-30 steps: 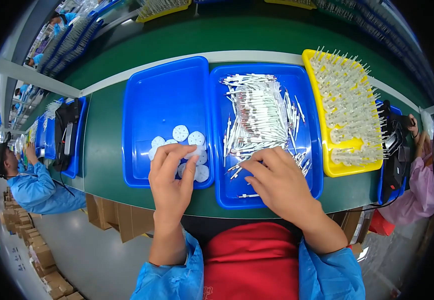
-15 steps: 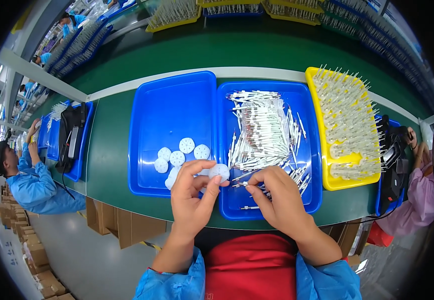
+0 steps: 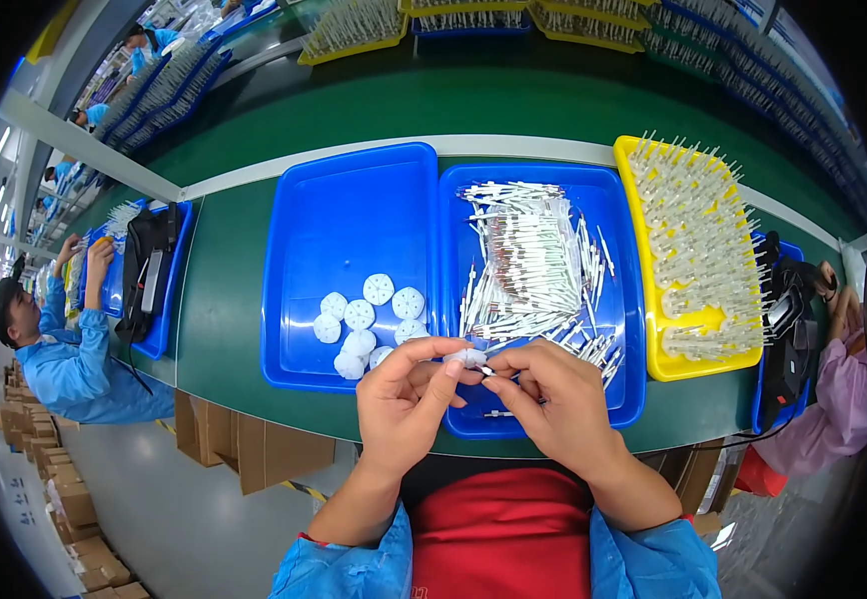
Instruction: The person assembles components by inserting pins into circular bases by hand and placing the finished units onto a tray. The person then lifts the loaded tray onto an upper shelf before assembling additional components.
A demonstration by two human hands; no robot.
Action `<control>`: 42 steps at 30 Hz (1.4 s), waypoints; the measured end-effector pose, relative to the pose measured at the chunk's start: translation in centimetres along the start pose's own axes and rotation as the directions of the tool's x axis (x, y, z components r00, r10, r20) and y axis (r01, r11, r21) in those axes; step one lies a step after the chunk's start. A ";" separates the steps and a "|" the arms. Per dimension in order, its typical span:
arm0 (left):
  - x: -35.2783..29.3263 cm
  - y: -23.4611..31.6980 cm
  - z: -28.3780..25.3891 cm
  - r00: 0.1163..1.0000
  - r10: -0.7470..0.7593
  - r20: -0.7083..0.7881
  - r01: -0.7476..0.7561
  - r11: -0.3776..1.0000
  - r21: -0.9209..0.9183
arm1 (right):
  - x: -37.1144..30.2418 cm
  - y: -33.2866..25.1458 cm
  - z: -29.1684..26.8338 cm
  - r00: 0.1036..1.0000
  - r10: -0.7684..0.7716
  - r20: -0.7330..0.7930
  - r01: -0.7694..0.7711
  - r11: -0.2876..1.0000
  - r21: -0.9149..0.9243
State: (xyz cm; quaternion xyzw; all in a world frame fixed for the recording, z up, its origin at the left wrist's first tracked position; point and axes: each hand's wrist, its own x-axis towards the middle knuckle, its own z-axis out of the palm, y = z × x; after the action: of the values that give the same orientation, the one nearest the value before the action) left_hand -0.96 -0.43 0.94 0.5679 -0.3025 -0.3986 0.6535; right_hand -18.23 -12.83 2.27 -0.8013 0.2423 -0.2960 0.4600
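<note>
Over the front edge of the trays, my left hand pinches a round white disc, tilted almost edge-on. My right hand comes against it, thumb and forefinger closed on a thin white stick, mostly hidden by the fingers. Whether the stick has entered the disc I cannot tell. Several more white discs with small holes lie in the near part of the left blue tray. In the blue tray on the right, thin white sticks are heaped, partly in a clear bag.
A yellow tray of upright thin pieces leans beside the right blue tray. Black devices stand at both sides. Co-workers sit at left and right. Filled trays line the back of the green bench. Cardboard boxes stand below.
My left hand has moved slightly right and turned the disc edge-on. My right hand has brought the stick up to the disc, so the hands now meet.
</note>
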 end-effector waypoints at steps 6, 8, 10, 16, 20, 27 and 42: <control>0.2 -0.9 0.1 0.989 0.145 0.001 -0.145 0.987 0.072 | -0.1 -0.4 -0.4 0.999 0.040 0.027 -0.039 0.999 -0.027; 0.1 -0.6 0.4 0.998 0.068 -0.013 -0.068 0.998 0.009 | -0.1 -0.5 -0.5 0.999 0.039 0.033 -0.038 0.998 -0.040; 0.2 -0.9 0.4 0.998 0.058 0.000 -0.058 0.998 0.012 | -0.2 -0.3 -0.5 0.999 0.042 0.030 -0.040 0.999 -0.036; 0.0 -0.6 0.1 0.997 0.062 0.044 -0.065 0.995 0.072 | -0.2 -0.1 -1.0 0.998 0.047 0.052 -0.045 0.999 -0.023; 0.1 -0.7 0.0 0.989 0.145 0.039 -0.150 0.966 0.211 | -0.3 0.3 -0.7 0.999 0.046 -0.011 -0.046 0.999 0.026; 0.1 -1.0 0.2 0.970 0.240 0.043 -0.242 0.925 0.294 | -0.4 0.4 -0.9 0.996 0.093 -0.012 -0.092 0.995 0.035; 0.5 -0.9 -0.6 0.973 0.183 0.143 -0.213 0.948 0.238 | -0.7 0.0 -0.7 0.993 0.102 0.056 -0.103 0.995 -0.002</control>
State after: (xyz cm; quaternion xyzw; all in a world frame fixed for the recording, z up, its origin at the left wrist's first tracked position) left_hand -0.37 -0.54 -0.09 0.5880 -0.4447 -0.3225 0.5937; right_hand -19.19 -12.76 2.33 -0.7956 0.2700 -0.2495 0.4816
